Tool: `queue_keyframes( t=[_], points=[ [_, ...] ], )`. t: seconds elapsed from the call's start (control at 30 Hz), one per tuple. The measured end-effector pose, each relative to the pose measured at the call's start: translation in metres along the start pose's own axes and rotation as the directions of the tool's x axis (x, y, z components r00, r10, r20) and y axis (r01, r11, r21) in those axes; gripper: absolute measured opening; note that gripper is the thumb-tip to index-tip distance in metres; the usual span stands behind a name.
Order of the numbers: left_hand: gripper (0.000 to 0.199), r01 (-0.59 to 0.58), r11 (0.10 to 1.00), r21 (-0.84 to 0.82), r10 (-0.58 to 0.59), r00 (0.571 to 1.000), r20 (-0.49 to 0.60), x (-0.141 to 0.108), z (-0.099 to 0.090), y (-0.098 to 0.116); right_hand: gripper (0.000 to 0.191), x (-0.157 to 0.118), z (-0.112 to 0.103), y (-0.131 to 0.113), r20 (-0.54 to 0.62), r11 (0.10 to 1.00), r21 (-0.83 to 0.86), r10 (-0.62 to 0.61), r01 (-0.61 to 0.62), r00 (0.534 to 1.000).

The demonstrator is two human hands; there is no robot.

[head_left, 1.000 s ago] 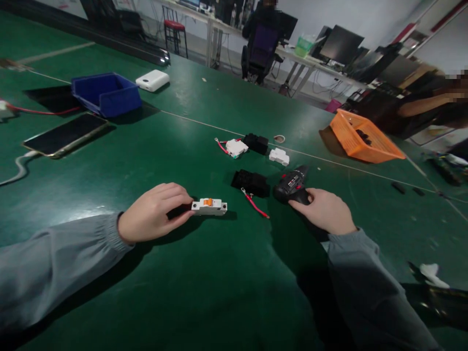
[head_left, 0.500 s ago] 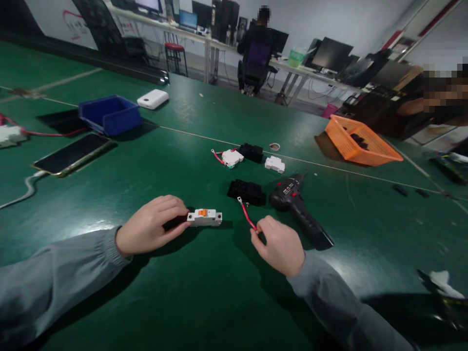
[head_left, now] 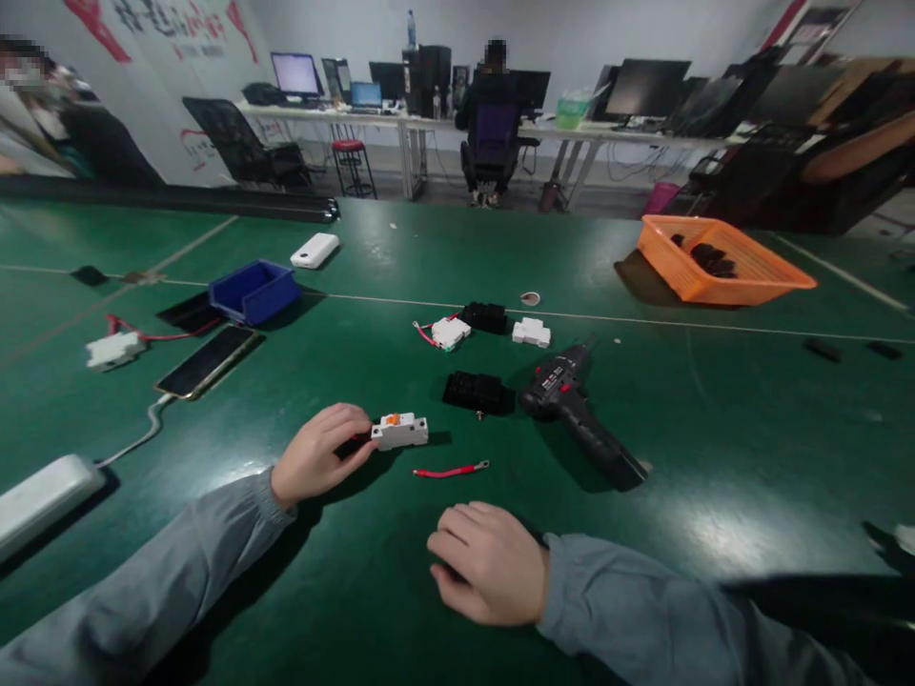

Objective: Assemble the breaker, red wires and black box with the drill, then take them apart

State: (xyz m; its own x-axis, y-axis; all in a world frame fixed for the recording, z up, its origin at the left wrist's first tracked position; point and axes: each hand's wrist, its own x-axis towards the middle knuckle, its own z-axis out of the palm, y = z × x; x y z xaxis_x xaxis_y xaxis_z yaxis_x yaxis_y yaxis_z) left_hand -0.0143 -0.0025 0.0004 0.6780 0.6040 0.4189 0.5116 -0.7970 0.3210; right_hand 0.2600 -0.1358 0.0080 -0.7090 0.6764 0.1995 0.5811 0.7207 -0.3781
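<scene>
Centrally, the left hand pinches a white boxy plastic breaker; below, the empty right hand half-curls (thin red wire between, black pistol-shaped screwdriver centre-right).

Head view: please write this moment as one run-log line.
left hand: holds circuit breaker; right hand: near red lugged wire, nothing visibly held; cordless screwdriver: on table

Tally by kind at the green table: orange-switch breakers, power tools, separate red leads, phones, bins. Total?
Orange-switch breaker: 1, in the left hand
Power tool: 1
Separate red lead: 1
Phone: 1
Blue bin and orange bin: 2
Total: 6
</scene>
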Motion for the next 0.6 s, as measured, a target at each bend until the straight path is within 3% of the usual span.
queue_keyframes(
  t=[0.13, 0.23, 0.4, 0.6],
  points=[
    [0.016, -0.031, 0.999, -0.015, 0.031, 0.999, 0.013, -0.001, -0.002, -0.001, 0.017, 0.001, -0.009, 0.021, -0.176, 0.987, 0.058, 0.16, -0.152, 0.971],
    [0.015, -0.041, 0.998, -0.036, 0.042, 0.999, 0.025, -0.003, -0.001, -0.001, 0.024, 0.0, -0.012, 0.038, -0.242, 0.971, 0.025, 0.238, -0.239, 0.941],
    [0.014, -0.072, 0.996, -0.061, 0.074, 0.997, 0.032, -0.002, 0.003, 0.0, 0.018, -0.007, -0.011, 0.054, -0.241, 0.965, -0.056, 0.236, -0.256, 0.941],
    [0.018, -0.16, 0.981, -0.106, 0.169, 0.982, 0.079, -0.005, 0.002, 0.001, 0.014, -0.02, -0.01, 0.049, -0.336, 0.968, -0.076, 0.2, -0.239, 0.92]
  ],
)
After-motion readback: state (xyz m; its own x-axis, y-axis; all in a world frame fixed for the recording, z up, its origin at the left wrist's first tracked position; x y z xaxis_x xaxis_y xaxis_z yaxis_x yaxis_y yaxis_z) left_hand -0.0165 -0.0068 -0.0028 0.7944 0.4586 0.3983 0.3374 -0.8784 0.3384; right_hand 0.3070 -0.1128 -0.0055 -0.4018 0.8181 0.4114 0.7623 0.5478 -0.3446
